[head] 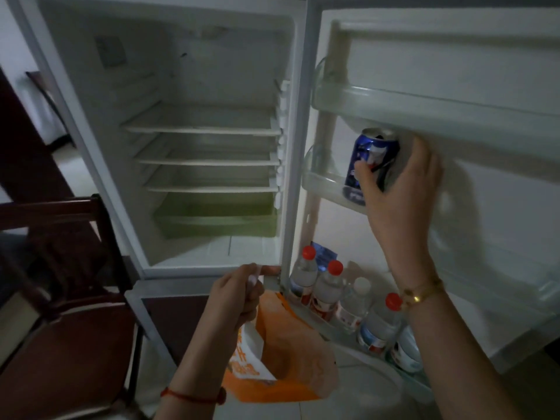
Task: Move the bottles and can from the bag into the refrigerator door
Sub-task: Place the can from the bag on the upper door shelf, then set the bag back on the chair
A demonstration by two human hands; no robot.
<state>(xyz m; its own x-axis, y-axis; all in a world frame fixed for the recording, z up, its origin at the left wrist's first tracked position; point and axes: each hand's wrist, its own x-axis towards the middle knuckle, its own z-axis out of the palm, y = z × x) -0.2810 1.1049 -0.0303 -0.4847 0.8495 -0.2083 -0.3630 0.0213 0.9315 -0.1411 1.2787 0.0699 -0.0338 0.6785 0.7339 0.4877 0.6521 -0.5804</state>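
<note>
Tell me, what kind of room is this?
Probably a home kitchen or dining corner: an open refrigerator, water bottles in its door, and a wooden chair beside it.

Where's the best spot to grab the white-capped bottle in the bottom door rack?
Take the white-capped bottle by its neck, just under the cap, coming from above. Red-capped bottles crowd both sides and the rack front covers its base, so only the top stands free. The right hand holds the can now.

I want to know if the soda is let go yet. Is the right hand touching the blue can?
Touching. The head view shows the right hand wrapped around the blue can, thumb across its front, at the middle door shelf.
</note>
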